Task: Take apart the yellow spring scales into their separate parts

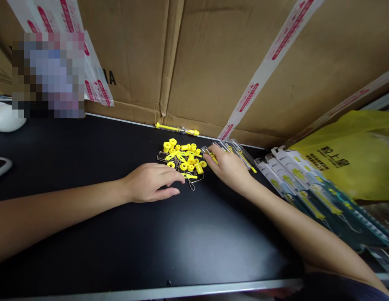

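Note:
My left hand [153, 182] is held just left of a pile of small yellow plastic parts [191, 159], thumb and fingers apart with nothing between them. Bent metal wires [192, 184] and small springs lie among these parts. At the pile's right side, my right hand [227, 165] has its thumb and fingers closed around a clear plastic tube with a yellow part [211, 155]. More clear tubes [241, 154] with yellow rods lie partly hidden behind that hand. Beyond the pile rests one yellow-ended assembly [177, 128] with a spring and clear barrel.
Large cardboard boxes [213, 62] stand along the black table's [134, 246] back edge. Printed packaging boxes [310, 188] and a yellow bag [345, 154] are at the right. A white rounded object [8, 117] and a white-edged device [0, 167] sit at the far left.

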`<state>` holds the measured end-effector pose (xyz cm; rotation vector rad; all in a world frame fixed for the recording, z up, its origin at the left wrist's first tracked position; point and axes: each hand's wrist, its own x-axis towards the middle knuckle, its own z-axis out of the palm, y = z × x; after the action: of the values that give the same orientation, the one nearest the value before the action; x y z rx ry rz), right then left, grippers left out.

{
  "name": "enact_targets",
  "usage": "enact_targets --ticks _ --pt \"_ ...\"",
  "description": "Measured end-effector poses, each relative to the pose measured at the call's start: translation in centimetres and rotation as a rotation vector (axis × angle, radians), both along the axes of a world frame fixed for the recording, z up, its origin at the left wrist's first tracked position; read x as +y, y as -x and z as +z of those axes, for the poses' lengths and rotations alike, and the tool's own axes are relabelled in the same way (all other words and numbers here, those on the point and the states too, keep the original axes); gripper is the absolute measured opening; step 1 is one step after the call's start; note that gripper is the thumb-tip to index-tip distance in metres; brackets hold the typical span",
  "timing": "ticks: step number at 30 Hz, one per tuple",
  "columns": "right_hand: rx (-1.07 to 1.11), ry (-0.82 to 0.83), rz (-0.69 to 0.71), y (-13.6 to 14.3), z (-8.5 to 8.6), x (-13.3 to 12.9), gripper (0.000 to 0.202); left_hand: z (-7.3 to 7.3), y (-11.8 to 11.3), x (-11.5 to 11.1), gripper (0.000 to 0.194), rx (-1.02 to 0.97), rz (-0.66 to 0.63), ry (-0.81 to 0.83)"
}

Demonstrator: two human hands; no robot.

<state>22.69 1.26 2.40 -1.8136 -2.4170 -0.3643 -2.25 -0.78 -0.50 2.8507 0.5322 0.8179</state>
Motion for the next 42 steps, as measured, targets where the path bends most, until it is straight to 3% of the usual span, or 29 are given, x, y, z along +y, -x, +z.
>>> enact_targets --ticks 5,11,18,22,29,35,38,42 --pt "-0.158 0.017 -0.076 0.0 0.1 0.2 0.033 -0.1 0.0 0.0 0.025 0.002 -0.002 -0.002" --pt "-0.213 0.059 -0.008 -0.5 0.1 0.2 0.036 0.2 -0.1 -0.1 0.028 -0.013 -0.001 0.007" --pt "-0.278 -0.015 -0.012 -0.7 -0.1 0.4 0.030 0.2 -0.1 -0.1 0.024 -0.014 -0.008 0.027" --pt "-0.185 -0.105 0.024 0.0 0.2 -0.6 0.025 0.1 0.1 -0.1 0.025 -0.021 -0.009 0.046" --pt "-0.040 -0.144 0.308 2.0 0.6 -3.9 0.024 0.1 0.3 -0.3 0.026 -0.021 0.028 0.074" --pt "0.064 -0.051 0.849 3.9 -2.6 -6.4 0.037 0.3 0.3 -0.4 0.022 -0.044 0.103 0.073" --pt "0.106 0.020 0.870 4.3 -3.7 -6.5 0.037 0.3 0.3 -0.4 0.022 -0.067 0.140 0.065" --pt "0.145 0.056 0.876 4.1 -3.9 -6.2 0.037 1.2 0.4 -0.4 0.021 -0.012 0.222 0.021"
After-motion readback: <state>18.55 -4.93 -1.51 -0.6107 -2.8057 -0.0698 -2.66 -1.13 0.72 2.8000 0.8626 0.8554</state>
